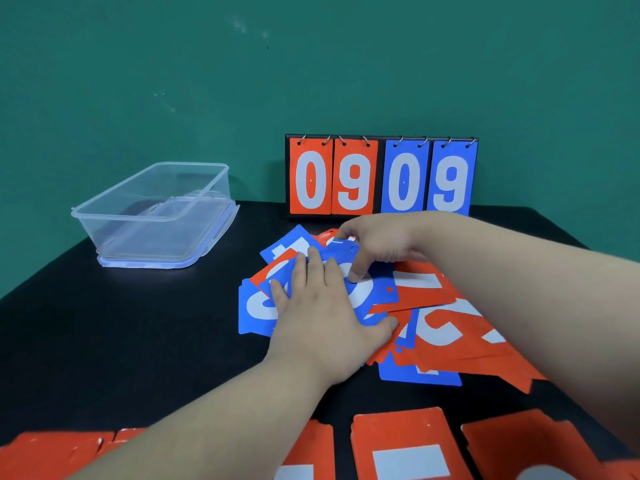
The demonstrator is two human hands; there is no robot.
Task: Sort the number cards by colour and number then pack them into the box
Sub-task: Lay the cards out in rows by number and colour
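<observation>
A loose heap of red and blue number cards (426, 327) lies mid-table on the black cloth. My left hand (322, 313) lies flat on the heap's left side, its straight fingers pressing blue cards. My right hand (377, 244) reaches over the heap's far side and pinches the edge of a blue card (341, 249) between thumb and fingers. A row of red cards (405, 445) lies along the near edge, partly hidden by my forearms. The clear plastic box (156, 206) stands open at the far left, with no cards in it.
A flip scoreboard (381, 176) reading 09 in red and 09 in blue stands at the table's back against the green wall. The box sits on its bluish lid (207, 251). Bare black cloth (138, 341) lies between the box and the near cards.
</observation>
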